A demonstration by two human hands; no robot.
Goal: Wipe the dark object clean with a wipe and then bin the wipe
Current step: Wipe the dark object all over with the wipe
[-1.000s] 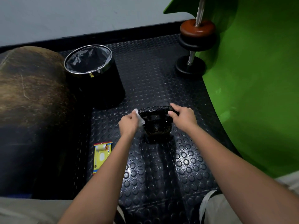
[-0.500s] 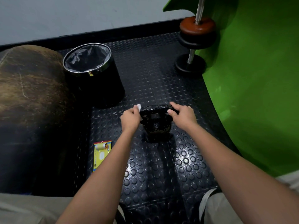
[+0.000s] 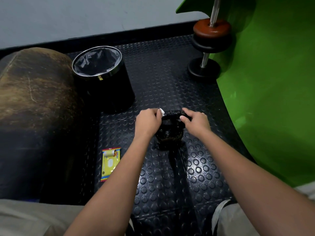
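Note:
A black kettlebell [image 3: 169,135] stands on the studded rubber floor in the middle of the view. My left hand [image 3: 148,120] grips a small white wipe [image 3: 162,112] and holds it against the left end of the kettlebell's handle. My right hand [image 3: 196,120] grips the right end of the same handle. A black bin [image 3: 104,79] with a chrome rim and a grey liner stands to the upper left, its mouth uncovered.
A yellow pack of wipes [image 3: 110,163] lies on the floor left of my left forearm. A worn brown cushion [image 3: 34,103] fills the left side. A dumbbell [image 3: 208,48] stands upright at the back right beside a green curved surface [image 3: 272,91].
My left hand has moved the wipe from the kettlebell's left side up to the left end of the handle. My right hand has kept its grip on the handle.

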